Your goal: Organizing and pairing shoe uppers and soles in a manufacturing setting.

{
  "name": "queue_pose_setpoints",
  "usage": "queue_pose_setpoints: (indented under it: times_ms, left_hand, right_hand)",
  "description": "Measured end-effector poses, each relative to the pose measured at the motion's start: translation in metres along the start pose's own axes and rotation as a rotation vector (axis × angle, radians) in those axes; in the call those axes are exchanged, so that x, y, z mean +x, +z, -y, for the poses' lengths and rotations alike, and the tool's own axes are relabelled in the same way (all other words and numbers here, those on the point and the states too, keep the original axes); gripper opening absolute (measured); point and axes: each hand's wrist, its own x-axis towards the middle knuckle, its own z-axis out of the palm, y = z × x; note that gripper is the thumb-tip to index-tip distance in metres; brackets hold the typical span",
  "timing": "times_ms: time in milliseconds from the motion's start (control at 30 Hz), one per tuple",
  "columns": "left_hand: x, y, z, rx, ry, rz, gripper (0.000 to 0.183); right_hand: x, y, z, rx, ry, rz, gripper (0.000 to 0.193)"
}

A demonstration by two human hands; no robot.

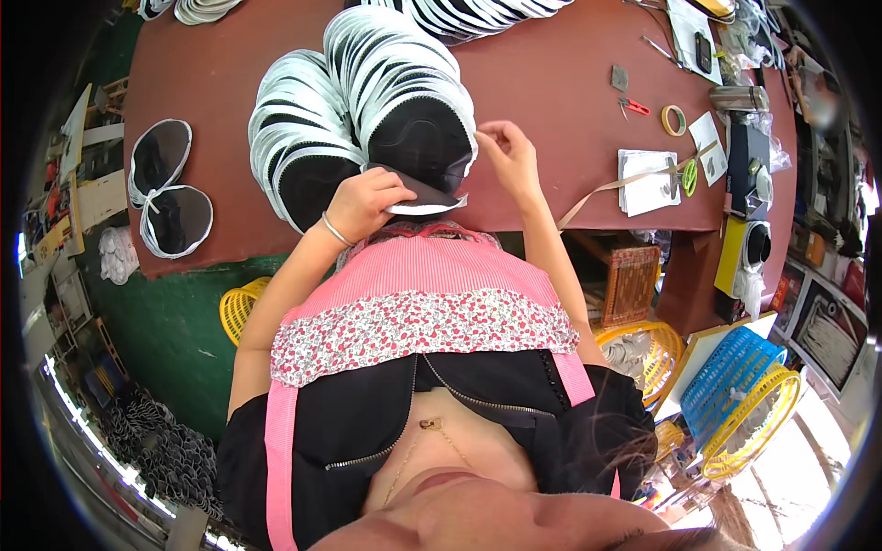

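Two overlapping stacks of rounded black fabric pieces with white edging lie at the table's near edge. My left hand [364, 204] is closed in a pinch on the near edge of the top black fabric piece [418, 138] of the right stack, and that edge is folded up, showing a dark grey underside. Just right of the same stack is my right hand [511, 158], thumb and forefinger a little apart beside the white rim; nothing shows between them. The left stack [312, 184] sits beside my left wrist.
On the reddish-brown table [220, 101], a joined pair of white-edged dark pieces [170, 188] lies at left. Red-handled snips [634, 107], a tape roll [673, 120], papers [648, 184], green-handled scissors [689, 177] and a metal flask [740, 98] lie at right. Yellow baskets [241, 310] stand below.
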Motion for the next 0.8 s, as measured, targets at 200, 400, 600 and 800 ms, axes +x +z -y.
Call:
queue_pose_setpoints:
  times_ms: [200, 400, 600, 800]
  left_hand:
    - [-0.009, 0.003, -0.007, -0.003, -0.010, -0.110, 0.030]
    - [-0.002, 0.003, -0.009, 0.008, -0.044, -0.156, 0.028]
    - [0.017, -0.010, -0.018, 0.107, -0.035, -0.252, 0.026]
    - [-0.003, 0.007, 0.002, -0.052, -0.044, -0.093, 0.031]
  right_hand:
    - [0.033, 0.025, -0.019, -0.051, -0.039, -0.158, 0.015]
    - [0.020, 0.027, -0.012, -0.001, 0.058, -0.268, 0.023]
    - [0.009, 0.008, 0.007, 0.152, -0.019, 0.340, 0.020]
    - [0.025, -0.015, 0.015, 0.173, 0.014, 0.401, 0.021]
